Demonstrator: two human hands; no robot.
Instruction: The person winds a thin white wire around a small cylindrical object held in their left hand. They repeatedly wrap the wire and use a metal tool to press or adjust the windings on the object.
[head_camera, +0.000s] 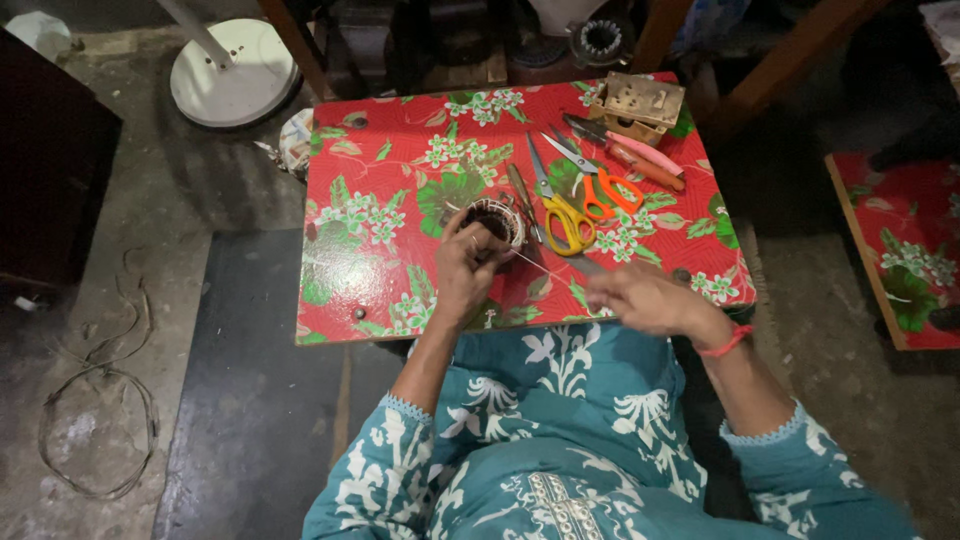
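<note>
My left hand (465, 268) grips a small round ring-shaped part wound with dark wire (493, 220), held upright on the red flowered table (370, 270). A thin pale thread or wire (545, 268) runs from that part toward my right hand (645, 298), which is blurred and pinches its end near the table's front edge. Yellow-handled scissors (565, 215) and orange-handled scissors (605, 188) lie just beyond the wound part.
A small wooden block with holes (640, 102) and several pink and orange tools (640, 160) lie at the table's far right. A white round stand base (232, 72) sits on the floor at back left. Loose cable (95, 400) lies on the left floor. Another red flowered surface (900, 250) is at right.
</note>
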